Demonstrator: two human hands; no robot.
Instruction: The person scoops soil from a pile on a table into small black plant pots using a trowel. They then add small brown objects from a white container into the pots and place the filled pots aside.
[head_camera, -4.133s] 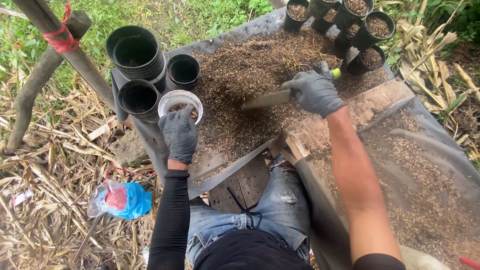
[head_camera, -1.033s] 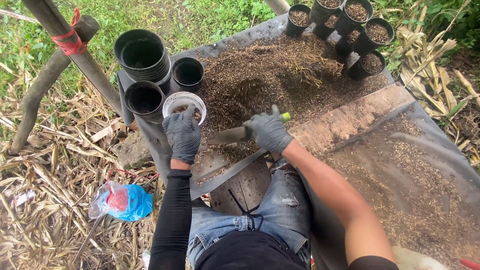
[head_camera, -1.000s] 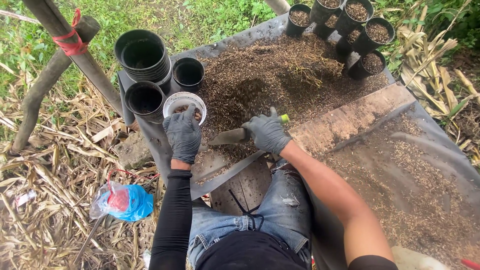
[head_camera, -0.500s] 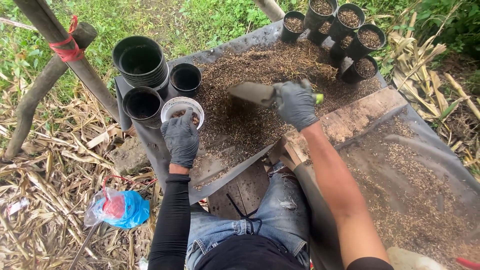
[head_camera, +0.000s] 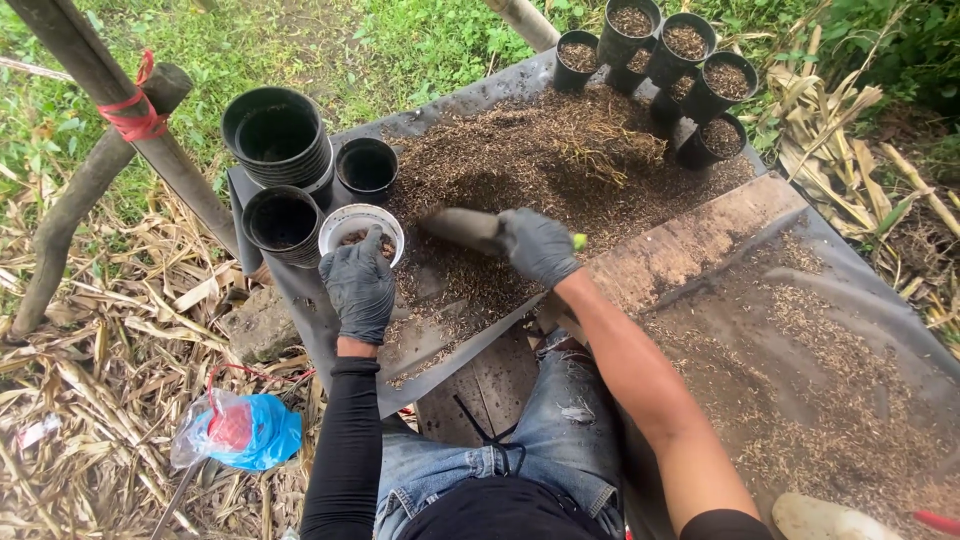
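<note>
A small white pot sits on the dark sheet, just beside the soil pile. The gloved left hand clasps its near rim. Right of the pot, the gloved right hand is closed around a trowel over the soil.

Small white round plastic pot, upright, partly filled with brown husk mix, stands at the left edge of the dark-sheeted tabletop just beside empty black pots. Grey metal trowel with a green-tipped handle lies roughly level, blade pointing left, over the brown husk pile, just right of the white pot.
</note>
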